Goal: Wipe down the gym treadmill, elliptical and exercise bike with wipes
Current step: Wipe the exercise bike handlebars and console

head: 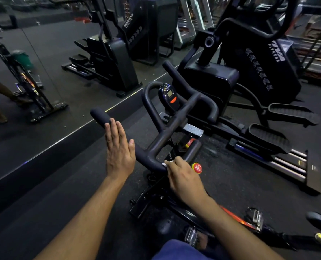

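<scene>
Pinching a white wipe (165, 164) against the exercise bike's handlebar (148, 156), the right hand (184, 177) curls round it; the left hand (119, 149) hovers flat, fingers straight and released

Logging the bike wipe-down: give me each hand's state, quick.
Left hand: open, fingers straight, at the handlebar.
Right hand: gripping a white wipe against the handlebar.

wall mirror (43, 53), green bin (22, 58), black floor (231, 184)

dark rubber floor (231, 177), wall mirror (43, 72)
</scene>
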